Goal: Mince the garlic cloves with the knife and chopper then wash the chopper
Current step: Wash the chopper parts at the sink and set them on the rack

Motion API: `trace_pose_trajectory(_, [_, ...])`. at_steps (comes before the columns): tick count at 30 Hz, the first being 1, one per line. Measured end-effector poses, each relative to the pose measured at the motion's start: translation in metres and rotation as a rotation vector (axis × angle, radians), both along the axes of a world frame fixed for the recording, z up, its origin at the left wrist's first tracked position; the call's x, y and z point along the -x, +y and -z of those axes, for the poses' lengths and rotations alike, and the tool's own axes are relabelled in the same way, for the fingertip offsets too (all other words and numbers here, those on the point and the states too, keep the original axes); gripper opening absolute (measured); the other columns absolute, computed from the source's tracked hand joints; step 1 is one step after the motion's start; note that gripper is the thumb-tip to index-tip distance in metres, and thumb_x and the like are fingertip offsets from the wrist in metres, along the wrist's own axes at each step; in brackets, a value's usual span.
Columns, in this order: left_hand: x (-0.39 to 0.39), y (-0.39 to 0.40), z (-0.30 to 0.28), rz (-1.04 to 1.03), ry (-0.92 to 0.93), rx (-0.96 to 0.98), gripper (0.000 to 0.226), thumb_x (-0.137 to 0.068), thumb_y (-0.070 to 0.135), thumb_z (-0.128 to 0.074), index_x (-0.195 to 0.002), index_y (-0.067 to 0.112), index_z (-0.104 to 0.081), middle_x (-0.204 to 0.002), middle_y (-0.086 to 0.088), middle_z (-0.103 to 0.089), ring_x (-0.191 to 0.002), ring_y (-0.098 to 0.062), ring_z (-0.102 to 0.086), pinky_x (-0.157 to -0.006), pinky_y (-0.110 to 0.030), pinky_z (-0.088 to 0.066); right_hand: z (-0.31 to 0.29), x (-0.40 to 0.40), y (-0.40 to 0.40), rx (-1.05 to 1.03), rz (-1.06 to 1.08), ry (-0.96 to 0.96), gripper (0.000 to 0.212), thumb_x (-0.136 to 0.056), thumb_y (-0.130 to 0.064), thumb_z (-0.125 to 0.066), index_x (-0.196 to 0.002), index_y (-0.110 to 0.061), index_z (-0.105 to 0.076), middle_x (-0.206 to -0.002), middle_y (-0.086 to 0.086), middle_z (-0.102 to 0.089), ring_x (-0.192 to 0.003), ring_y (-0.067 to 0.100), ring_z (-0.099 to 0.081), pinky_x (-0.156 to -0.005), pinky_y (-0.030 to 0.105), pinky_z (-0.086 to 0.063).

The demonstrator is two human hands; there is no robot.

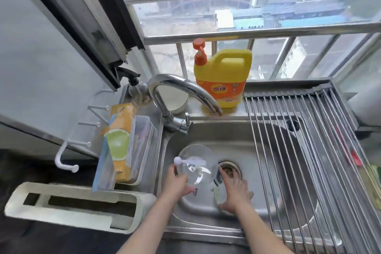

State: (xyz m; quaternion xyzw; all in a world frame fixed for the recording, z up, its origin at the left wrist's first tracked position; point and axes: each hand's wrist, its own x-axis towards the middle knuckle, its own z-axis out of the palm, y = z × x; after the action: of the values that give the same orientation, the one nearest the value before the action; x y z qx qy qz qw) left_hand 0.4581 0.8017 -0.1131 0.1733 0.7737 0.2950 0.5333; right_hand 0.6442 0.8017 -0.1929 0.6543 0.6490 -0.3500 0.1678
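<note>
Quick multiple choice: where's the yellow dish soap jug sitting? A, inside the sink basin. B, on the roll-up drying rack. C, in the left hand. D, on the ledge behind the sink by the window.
D: the yellow dish soap jug stands on the ledge behind the sink, against the window bars.
</note>
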Motion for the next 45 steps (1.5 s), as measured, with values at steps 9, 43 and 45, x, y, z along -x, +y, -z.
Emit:
trace_pose_trajectory(9, [-0.007,0.001,-0.011,0.130,0.028,0.032,0.054,-0.085,-0.006,-0.046,-0.133,0.018,-0.038,-0.090,-0.006,-0.052,-0.076,-0.032,-0.063,-0.076,-0.048,-0.058,-0.089,0.024,0.066,-0.556,0.425,0.636,0.047,-0.092,-0.030,-0.056,-0.137,-0.030,-0.043,-0.127,-0.008,-0.052,-0.109,0.013,-0.055,-0.092,0.035,-0.044])
trace_pose_trajectory(43, [-0.018,0.040,-0.074,0.202,-0.179,-0.075,0.050,-0.082,-0.010,-0.034,-0.115,0.022,-0.054,-0.106,-0.005,-0.058,-0.082,-0.028,-0.061,-0.072,-0.042,-0.060,-0.180,0.012,0.107,-0.489,-0.076,0.477,0.019,-0.091,-0.017,-0.057,-0.102,-0.018,-0.072,-0.098,0.001,-0.071,-0.090,0.016,-0.064,-0.085,0.031,-0.051])
trace_pose_trajectory(45, [-0.028,0.041,-0.076,0.229,-0.210,-0.099,0.042,-0.086,-0.005,-0.037,-0.101,0.028,-0.058,-0.094,-0.002,-0.059,-0.084,-0.027,-0.060,-0.075,-0.043,-0.059,-0.176,0.010,0.103,-0.314,-0.231,0.396,0.024,-0.091,-0.016,-0.057,-0.110,-0.024,-0.070,-0.106,-0.002,-0.070,-0.095,0.015,-0.064,-0.088,0.034,-0.053])
